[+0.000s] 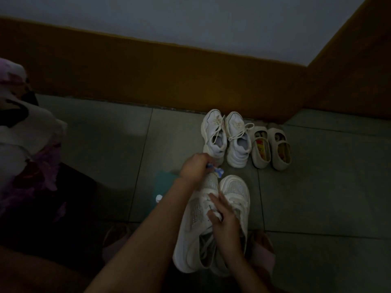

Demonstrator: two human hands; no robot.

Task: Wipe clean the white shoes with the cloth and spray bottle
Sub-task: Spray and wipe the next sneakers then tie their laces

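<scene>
Behind the left forearm (pixel 156 225), the spray bottle (pixel 159 198), mostly hidden.

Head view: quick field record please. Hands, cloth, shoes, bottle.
left hand: grips cloth at the toe of the near sneakers
right hand: on the near sneakers' laces, grip unclear
other pairs: laced sneakers and beige slip-ons, side by side near the wall
spray bottle: cannot identify for certain
lighting: dim

Grey tiled floor (pixel 105 144), white laced sneakers (pixel 236 132) by the wall (pixel 169 66), beige slip-ons (pixel 262 153) just beside them, white shoes (pixel 196 229) nearer.
</scene>
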